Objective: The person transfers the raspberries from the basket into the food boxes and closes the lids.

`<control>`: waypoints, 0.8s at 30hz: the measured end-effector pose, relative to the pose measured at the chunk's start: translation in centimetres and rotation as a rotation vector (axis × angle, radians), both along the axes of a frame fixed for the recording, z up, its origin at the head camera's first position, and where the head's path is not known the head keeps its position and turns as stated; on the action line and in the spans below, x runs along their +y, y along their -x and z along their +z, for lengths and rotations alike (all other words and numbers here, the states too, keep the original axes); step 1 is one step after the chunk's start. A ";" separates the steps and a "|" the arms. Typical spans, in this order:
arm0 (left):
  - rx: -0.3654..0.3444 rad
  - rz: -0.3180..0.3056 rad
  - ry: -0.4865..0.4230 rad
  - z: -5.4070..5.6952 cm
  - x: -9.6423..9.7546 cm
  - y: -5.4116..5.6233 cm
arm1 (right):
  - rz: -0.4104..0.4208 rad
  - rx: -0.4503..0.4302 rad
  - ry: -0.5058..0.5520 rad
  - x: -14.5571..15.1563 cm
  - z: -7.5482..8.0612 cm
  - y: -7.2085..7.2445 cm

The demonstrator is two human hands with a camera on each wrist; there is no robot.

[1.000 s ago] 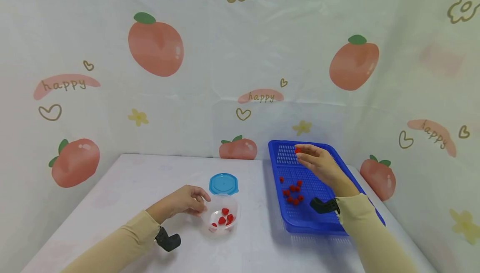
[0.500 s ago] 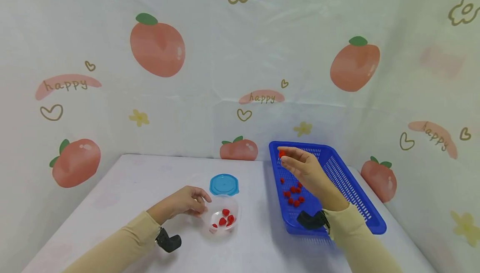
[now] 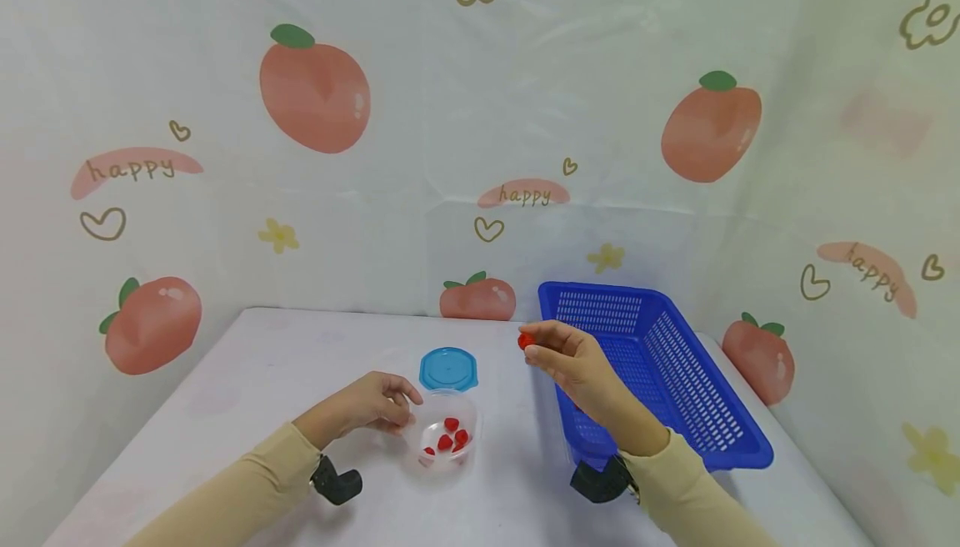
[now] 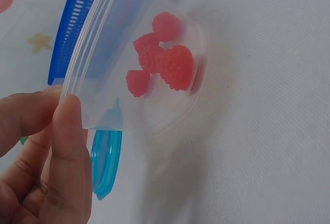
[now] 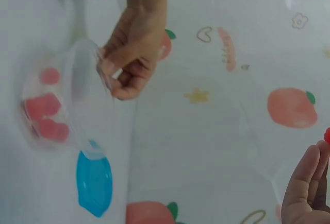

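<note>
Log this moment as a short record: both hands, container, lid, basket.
left hand: pinches the rim of the clear container
right hand: pinches one red berry
container contents: several red berries
lid: blue, off, lying beyond the container on the white table
basket: blue, at right, left side partly hidden by the right hand

1 clear tub (image 3: 442, 415). Raspberries (image 4: 178, 68): 5 inside tub, 1 up and right of it. Basket ones mostly hidden, can't count. 1 blue basket (image 3: 697, 338) right of tub, 1 blue lid (image 3: 448, 369) just behind it. 2 hands: left hand (image 3: 367, 401) left of tub, right hand (image 3: 581, 363) right. 2 wrist cameras (image 3: 337, 482), 1 either side. 1 desk (image 3: 300, 355) under tub.
</note>
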State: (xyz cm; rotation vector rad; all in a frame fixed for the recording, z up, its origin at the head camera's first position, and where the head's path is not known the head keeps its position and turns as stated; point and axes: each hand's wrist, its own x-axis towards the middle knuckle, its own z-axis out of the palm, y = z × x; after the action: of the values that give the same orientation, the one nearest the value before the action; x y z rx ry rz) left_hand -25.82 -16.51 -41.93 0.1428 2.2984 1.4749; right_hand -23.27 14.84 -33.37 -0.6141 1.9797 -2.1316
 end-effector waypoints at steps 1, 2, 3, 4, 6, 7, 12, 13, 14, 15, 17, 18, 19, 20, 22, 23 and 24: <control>-0.001 0.000 -0.001 0.0 0.0 0.0 | 0.007 -0.006 0.002 -0.2 -0.2 -0.1; -0.002 0.000 -0.001 0.0 0.0 0.0 | 0.012 -0.010 -0.001 -0.4 -0.4 -0.3; -0.002 0.000 -0.001 0.0 0.0 0.0 | 0.019 -0.018 -0.003 -0.6 -0.7 -0.4; -0.002 -0.002 -0.002 0.0 0.0 0.0 | 0.023 -0.026 -0.007 -0.8 -0.9 -0.5; -0.003 -0.005 -0.005 0.0 0.0 0.1 | 0.026 -0.041 -0.019 -1.2 -1.5 -0.8; -0.003 -0.007 -0.007 0.0 0.0 0.1 | 0.025 -0.046 -0.026 -1.5 -1.7 -0.9; -0.001 -0.008 -0.007 -0.1 0.0 0.1 | -0.008 -0.067 -0.062 -2.8 -3.4 -1.4; -0.001 -0.007 -0.006 -0.1 0.0 0.2 | -0.015 -0.067 -0.077 -3.1 -3.8 -1.5; -0.001 -0.005 -0.005 -0.1 0.0 0.2 | -0.018 -0.069 -0.084 -3.4 -4.2 -1.5; -0.002 -0.003 -0.004 -0.2 0.0 0.2 | -0.018 -0.068 -0.094 -3.6 -4.7 -1.6; -0.002 0.000 -0.003 -0.2 0.0 0.2 | -0.010 -0.064 -0.108 -4.1 -5.6 -1.7; -0.001 0.002 -0.002 -0.2 0.0 0.2 | -0.005 -0.068 -0.108 -4.3 -6.0 -1.7; -0.001 0.003 0.000 -0.2 0.0 0.2 | -0.006 -0.076 -0.110 -4.5 -6.4 -1.7; -0.001 0.004 0.000 -0.2 0.0 0.2 | -0.005 -0.085 -0.108 -4.7 -6.8 -1.7; 0.001 0.003 0.002 -0.2 0.1 0.2 | -0.014 -0.099 -0.115 -5.0 -7.6 -1.7; 0.001 0.002 0.003 -0.2 0.1 0.2 | -0.021 -0.105 -0.120 -5.1 -7.9 -1.7; 0.000 0.000 0.002 -0.2 0.1 0.2 | -0.024 -0.110 -0.121 -5.2 -8.3 -1.6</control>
State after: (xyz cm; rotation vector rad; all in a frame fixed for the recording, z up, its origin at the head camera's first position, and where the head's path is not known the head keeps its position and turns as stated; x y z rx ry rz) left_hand -25.99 -16.43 -42.16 0.1417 2.3002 1.4723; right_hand -21.67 9.63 -41.65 -0.4455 2.0471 -1.9945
